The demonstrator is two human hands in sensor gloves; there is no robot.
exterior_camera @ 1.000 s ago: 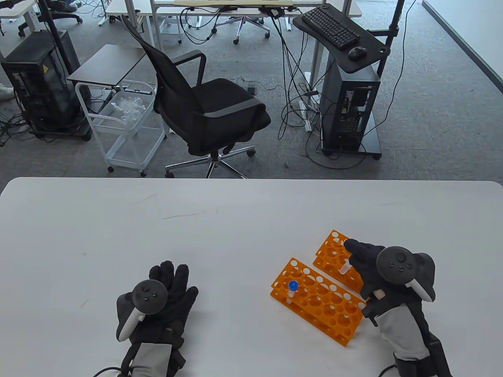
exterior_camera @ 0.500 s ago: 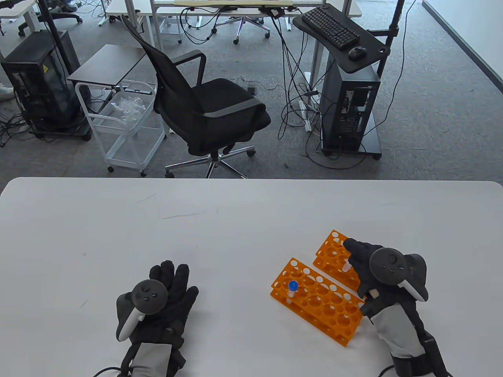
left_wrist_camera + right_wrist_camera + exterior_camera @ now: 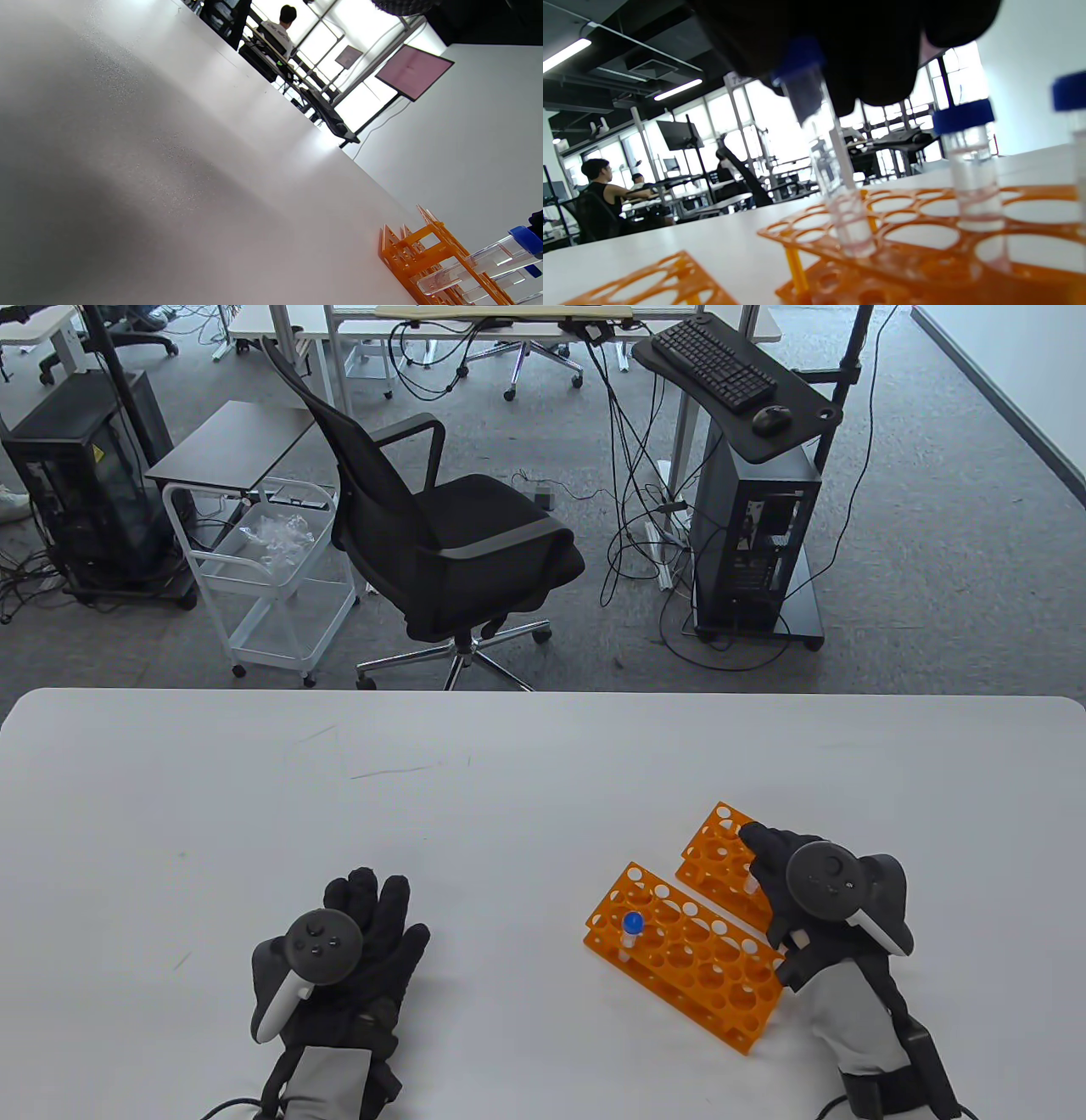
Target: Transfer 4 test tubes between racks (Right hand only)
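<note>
— What is the right hand (image 3: 793, 891) doing?

— It reaches over the far orange rack (image 3: 717, 857), fingers pinched round the blue cap of a test tube (image 3: 835, 186). In the right wrist view that tube is clear plastic, upright, its lower end down inside a hole of the rack's top plate.

— Anything beside it?

— Just to the right of the hand, a second clear tube (image 3: 971, 173) with a blue cap stands in the same rack.

— And the other rack?

— The near orange rack (image 3: 687, 959) lies to the left of the hand, close alongside the first on the white counter (image 3: 509, 814). One blue-capped tube (image 3: 629, 935) stands at its left end.

— The left hand (image 3: 356, 950)?

— Well to the left, palm down on the counter, fingers spread, holding nothing.
</note>
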